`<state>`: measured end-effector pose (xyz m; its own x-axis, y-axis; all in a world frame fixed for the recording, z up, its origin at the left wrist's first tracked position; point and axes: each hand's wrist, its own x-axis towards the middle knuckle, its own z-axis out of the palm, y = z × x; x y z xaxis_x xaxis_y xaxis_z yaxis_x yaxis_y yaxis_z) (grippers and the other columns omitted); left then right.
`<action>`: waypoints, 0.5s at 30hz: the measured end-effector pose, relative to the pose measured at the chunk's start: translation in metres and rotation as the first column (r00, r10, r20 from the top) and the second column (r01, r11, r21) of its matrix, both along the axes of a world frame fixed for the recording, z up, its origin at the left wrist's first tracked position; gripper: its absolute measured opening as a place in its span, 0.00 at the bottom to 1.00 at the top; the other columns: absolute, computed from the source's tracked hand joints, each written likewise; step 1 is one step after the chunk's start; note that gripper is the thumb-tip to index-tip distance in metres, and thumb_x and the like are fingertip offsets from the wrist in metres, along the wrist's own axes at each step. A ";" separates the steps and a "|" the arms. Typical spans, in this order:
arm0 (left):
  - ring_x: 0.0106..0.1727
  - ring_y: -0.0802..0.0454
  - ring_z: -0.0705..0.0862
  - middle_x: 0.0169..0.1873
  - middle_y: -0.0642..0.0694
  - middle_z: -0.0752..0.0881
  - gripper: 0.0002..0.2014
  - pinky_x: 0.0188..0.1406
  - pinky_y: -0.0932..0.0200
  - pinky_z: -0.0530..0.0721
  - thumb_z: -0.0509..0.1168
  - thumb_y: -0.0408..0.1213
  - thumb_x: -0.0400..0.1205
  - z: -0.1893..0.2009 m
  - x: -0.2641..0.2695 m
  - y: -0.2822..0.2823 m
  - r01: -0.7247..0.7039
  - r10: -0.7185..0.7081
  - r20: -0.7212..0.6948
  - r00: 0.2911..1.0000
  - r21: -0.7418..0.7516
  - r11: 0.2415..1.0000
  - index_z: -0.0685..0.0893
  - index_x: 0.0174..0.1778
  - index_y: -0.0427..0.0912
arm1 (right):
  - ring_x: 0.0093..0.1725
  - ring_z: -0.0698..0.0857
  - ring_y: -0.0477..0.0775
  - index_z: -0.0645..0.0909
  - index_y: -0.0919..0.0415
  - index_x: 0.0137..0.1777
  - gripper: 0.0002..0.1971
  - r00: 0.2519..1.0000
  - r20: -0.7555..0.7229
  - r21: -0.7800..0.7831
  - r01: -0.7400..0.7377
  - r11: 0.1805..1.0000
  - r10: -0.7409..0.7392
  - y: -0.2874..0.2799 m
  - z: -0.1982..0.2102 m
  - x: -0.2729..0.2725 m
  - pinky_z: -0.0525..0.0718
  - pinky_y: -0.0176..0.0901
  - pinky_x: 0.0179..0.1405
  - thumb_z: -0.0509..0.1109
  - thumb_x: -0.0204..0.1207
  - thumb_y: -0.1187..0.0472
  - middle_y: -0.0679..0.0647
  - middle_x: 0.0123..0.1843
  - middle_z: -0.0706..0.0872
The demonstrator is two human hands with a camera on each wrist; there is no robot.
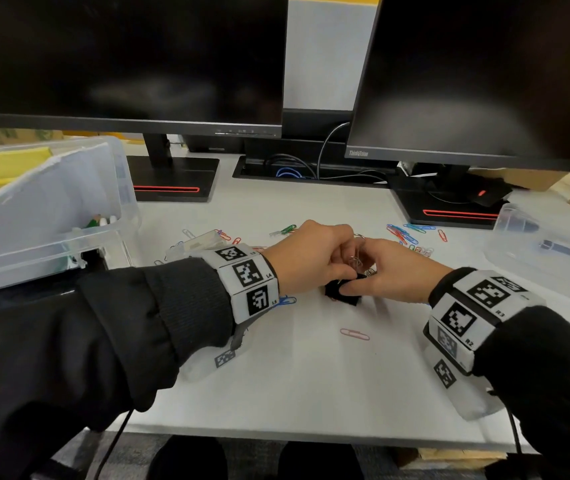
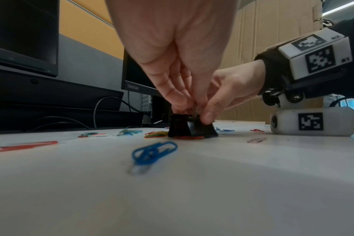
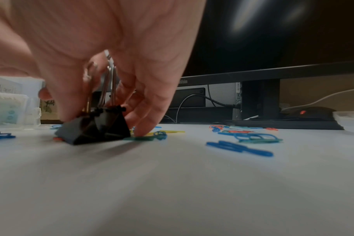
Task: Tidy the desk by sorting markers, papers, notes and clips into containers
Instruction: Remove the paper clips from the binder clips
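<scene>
A pink paper clip [image 1: 355,334] lies nearest me, toward the desk's [image 1: 311,386] front edge. Mid-desk, my left hand [image 1: 306,259] and right hand [image 1: 394,271] meet over black binder clips [image 1: 342,293] standing on the surface; both pinch their upright wire handles. Beyond, coloured paper clips [image 1: 405,233] lie scattered. A clear bin [image 1: 44,216] sits at the left edge, monitors [image 1: 124,60] along the back.

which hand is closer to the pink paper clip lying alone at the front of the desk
Right. The right hand is just behind the pink paper clip; the left hand sits further back and left.
</scene>
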<state>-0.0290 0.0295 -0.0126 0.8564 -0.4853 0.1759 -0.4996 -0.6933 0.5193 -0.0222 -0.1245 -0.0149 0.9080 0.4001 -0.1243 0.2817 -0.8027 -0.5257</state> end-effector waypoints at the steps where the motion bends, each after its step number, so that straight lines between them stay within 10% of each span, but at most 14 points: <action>1: 0.39 0.52 0.81 0.39 0.44 0.86 0.10 0.44 0.57 0.83 0.71 0.37 0.75 0.000 0.000 -0.003 -0.023 0.023 -0.004 1.000 -0.024 0.999 0.78 0.47 0.40 | 0.50 0.83 0.56 0.77 0.54 0.51 0.15 1.000 0.005 -0.007 0.001 1.000 -0.001 0.000 0.000 0.000 0.82 0.50 0.55 0.77 0.67 0.56 0.55 0.48 0.85; 6: 0.39 0.53 0.77 0.47 0.46 0.81 0.19 0.36 0.62 0.76 0.74 0.38 0.72 0.003 0.002 -0.010 -0.091 0.097 0.062 0.993 -0.085 0.992 0.73 0.52 0.41 | 0.48 0.86 0.56 0.76 0.49 0.35 0.13 0.998 0.060 0.036 0.008 0.999 -0.010 0.000 0.001 0.001 0.83 0.49 0.53 0.79 0.65 0.63 0.55 0.43 0.87; 10: 0.48 0.48 0.82 0.49 0.44 0.87 0.14 0.45 0.60 0.78 0.70 0.38 0.76 0.007 -0.001 -0.013 -0.060 0.053 0.101 0.993 0.065 0.996 0.81 0.55 0.39 | 0.47 0.84 0.55 0.75 0.55 0.53 0.22 0.990 0.137 0.046 0.023 0.999 -0.029 0.000 0.004 0.000 0.83 0.47 0.50 0.79 0.63 0.65 0.53 0.46 0.85; 15: 0.34 0.52 0.77 0.28 0.49 0.79 0.09 0.28 0.66 0.75 0.66 0.38 0.76 0.037 -0.012 -0.017 -0.086 0.057 0.130 0.990 0.223 0.971 0.84 0.46 0.36 | 0.41 0.81 0.48 0.71 0.53 0.53 0.20 0.972 0.235 0.076 0.003 0.997 -0.021 0.005 0.021 -0.017 0.81 0.39 0.42 0.76 0.68 0.67 0.46 0.41 0.82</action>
